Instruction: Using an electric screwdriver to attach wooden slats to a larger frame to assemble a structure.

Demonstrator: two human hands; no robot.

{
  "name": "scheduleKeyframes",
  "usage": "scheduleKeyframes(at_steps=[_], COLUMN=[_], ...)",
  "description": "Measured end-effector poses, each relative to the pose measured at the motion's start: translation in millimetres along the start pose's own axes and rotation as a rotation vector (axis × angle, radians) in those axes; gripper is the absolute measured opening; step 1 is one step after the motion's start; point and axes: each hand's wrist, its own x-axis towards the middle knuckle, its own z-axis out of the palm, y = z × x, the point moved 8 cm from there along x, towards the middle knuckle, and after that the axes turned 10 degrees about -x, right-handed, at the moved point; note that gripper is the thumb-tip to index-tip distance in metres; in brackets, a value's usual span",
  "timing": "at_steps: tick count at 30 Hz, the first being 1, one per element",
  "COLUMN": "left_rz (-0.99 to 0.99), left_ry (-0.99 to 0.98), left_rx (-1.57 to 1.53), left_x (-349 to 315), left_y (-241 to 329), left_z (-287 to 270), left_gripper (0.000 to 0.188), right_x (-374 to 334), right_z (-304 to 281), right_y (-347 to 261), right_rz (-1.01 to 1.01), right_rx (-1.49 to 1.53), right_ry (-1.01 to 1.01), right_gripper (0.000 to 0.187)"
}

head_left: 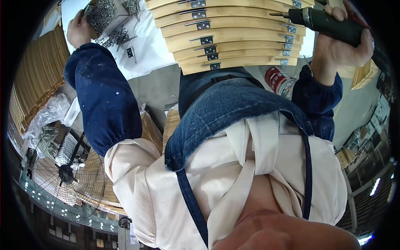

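Note:
My right hand (339,48) is wrapped round a dark electric screwdriver (329,25), whose bit points left over the bamboo boards. These boards (241,31) lie in overlapping rows, and small metal hinges (206,40) with thin pins sit along both of their ends. At the upper left, my left hand (79,31) is by the near side of an open box (118,21) full of small screws (102,16). Its fingers are bent together next to a small dark piece at the box's corner; what they hold is hard to make out.
Loose hinges (121,38) lie on a white sheet (152,52) beside the box. Stacked boards (39,73) stand at the far left, with clear plastic wrap (52,110) near them. A caged fan (66,173) is at lower left. Beneath the boards' right end sits a red-labelled clear container (279,81).

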Motion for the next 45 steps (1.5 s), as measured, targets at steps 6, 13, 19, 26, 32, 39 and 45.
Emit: scheduleKeyframes(at_steps=[6,13,19,26,32,39,45], left_rz=[0.006,-0.051,0.002,-0.411,-0.076,0.450,0.640], left_ry=[-0.010,-0.214,-0.219,0.285,0.365,-0.027,-0.136], left_rx=[0.006,0.055,0.125,-0.232,0.041,-0.517,-0.297], left_x=[-27,-35,-33,-121,-108,36,64], left_y=[11,17,37,-75,-9,246,278], left_z=[1,15,3,-65,-72,-26,53], left_gripper=[0.047,0.026,0.021,0.030,0.031,0.029,0.029], right_x=[13,8,11,16,20,21,22], right_z=[-89,-67,-76,-82,-71,-49,-57], right_y=[24,6,11,17,25,20,18], right_rz=[0.152,0.135,0.108,0.124,0.144,0.140,0.107], right_rx=[0.116,-0.020,0.081,0.109,0.089,0.082,0.120], right_ry=[0.200,0.326,0.242,0.301,0.275,0.221,0.204], right_gripper=[0.047,0.045,0.038,0.036,0.035,0.040,0.035])
